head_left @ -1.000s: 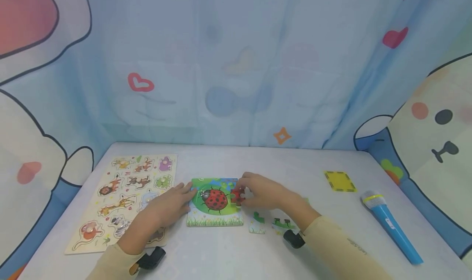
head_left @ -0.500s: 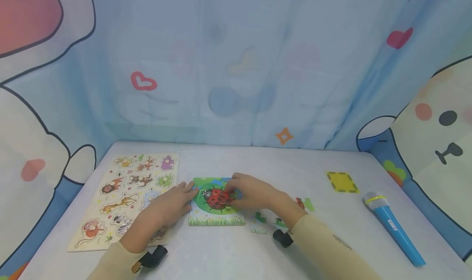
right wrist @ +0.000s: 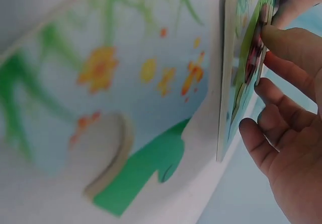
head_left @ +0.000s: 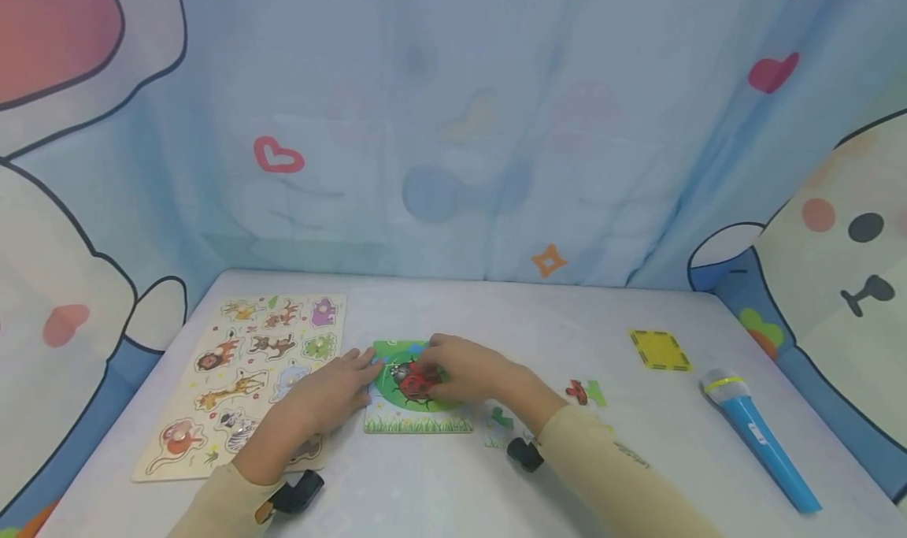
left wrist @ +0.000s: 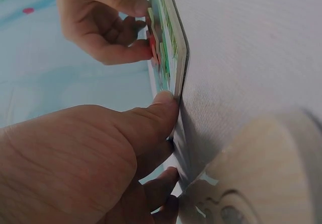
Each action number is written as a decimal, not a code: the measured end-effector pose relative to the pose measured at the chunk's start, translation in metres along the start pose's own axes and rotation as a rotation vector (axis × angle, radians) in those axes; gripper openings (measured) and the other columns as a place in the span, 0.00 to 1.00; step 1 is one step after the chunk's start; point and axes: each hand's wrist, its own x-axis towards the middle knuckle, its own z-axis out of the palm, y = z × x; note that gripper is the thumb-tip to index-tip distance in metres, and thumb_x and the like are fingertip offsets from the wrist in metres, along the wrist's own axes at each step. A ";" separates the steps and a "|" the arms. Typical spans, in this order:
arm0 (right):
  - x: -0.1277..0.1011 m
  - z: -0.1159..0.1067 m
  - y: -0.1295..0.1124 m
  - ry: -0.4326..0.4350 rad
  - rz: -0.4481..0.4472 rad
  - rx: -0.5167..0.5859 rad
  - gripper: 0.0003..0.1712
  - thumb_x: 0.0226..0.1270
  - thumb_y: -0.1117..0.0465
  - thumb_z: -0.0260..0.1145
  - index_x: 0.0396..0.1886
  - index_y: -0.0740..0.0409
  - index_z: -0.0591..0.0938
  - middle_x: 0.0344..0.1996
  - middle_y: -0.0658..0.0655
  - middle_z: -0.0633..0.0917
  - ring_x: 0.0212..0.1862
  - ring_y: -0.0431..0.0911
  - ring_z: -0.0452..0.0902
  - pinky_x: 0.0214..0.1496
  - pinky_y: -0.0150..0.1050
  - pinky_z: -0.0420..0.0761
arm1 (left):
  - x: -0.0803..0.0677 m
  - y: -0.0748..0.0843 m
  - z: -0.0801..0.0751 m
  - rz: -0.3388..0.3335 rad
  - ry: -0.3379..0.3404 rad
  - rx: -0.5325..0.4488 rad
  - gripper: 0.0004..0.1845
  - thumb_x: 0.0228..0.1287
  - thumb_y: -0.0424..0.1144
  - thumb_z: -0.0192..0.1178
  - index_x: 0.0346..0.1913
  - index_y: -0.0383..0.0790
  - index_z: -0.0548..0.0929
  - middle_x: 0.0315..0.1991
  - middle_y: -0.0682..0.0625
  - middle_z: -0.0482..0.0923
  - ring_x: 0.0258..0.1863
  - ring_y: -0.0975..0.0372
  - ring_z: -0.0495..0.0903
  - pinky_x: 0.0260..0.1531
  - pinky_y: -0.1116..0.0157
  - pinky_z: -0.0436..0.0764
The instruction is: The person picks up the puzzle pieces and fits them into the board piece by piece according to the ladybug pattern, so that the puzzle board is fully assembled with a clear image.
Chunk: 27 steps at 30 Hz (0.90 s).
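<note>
A square wooden puzzle board (head_left: 418,424) with a ladybug picture lies mid-table. My left hand (head_left: 329,392) rests against its left side; in the left wrist view the thumb (left wrist: 163,100) touches the board's edge. Over the board's middle, my right hand (head_left: 464,369) pinches a puzzle piece (left wrist: 153,43) with red on it between thumb and fingers. That piece lies at or just above the picture; whether it sits flat I cannot tell. In the head view the fingers cover much of it. To the right lie loose puzzle pieces, one red and green (head_left: 586,392), another white and green (head_left: 501,420).
An animal peg puzzle board (head_left: 230,365) lies at the left, partly under the left forearm. A yellow square (head_left: 660,350) and a blue toy microphone (head_left: 761,443) are on the right. A patterned curtain (head_left: 453,128) hangs behind the table.
My right hand has moved left with the puzzle piece, from the board's right edge to over the ladybug. A red and green piece has come into view. My left hand has stayed put.
</note>
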 end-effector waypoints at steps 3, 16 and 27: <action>0.003 0.001 -0.001 -0.006 -0.002 -0.002 0.18 0.59 0.58 0.70 0.51 0.48 0.85 0.38 0.44 0.77 0.38 0.38 0.73 0.44 0.31 0.78 | 0.000 0.000 0.001 -0.001 0.003 0.002 0.28 0.71 0.40 0.57 0.72 0.40 0.67 0.75 0.44 0.56 0.73 0.46 0.53 0.69 0.48 0.60; 0.006 0.002 -0.002 -0.050 0.015 0.007 0.19 0.61 0.57 0.71 0.54 0.49 0.85 0.39 0.45 0.77 0.39 0.38 0.74 0.44 0.31 0.78 | 0.002 -0.001 0.001 -0.006 -0.007 0.010 0.28 0.72 0.40 0.56 0.73 0.41 0.66 0.75 0.45 0.55 0.73 0.46 0.53 0.69 0.48 0.59; -0.018 -0.008 0.015 -0.020 0.025 0.104 0.20 0.67 0.58 0.64 0.59 0.48 0.82 0.51 0.46 0.80 0.50 0.42 0.76 0.54 0.40 0.78 | 0.001 0.001 -0.001 0.009 -0.010 0.002 0.28 0.72 0.39 0.56 0.72 0.38 0.66 0.75 0.42 0.55 0.73 0.45 0.53 0.69 0.47 0.59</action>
